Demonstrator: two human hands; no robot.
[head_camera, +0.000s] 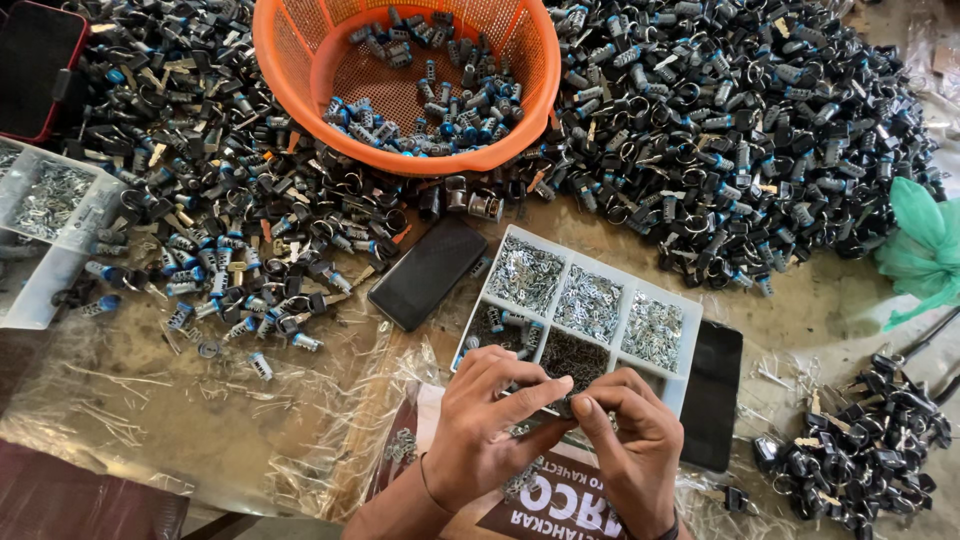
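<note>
Pinching small lock part w/ both hands.

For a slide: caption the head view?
Both hands, left hand and right hand, pinch a small part over a divided tray beside an orange basket.
</note>
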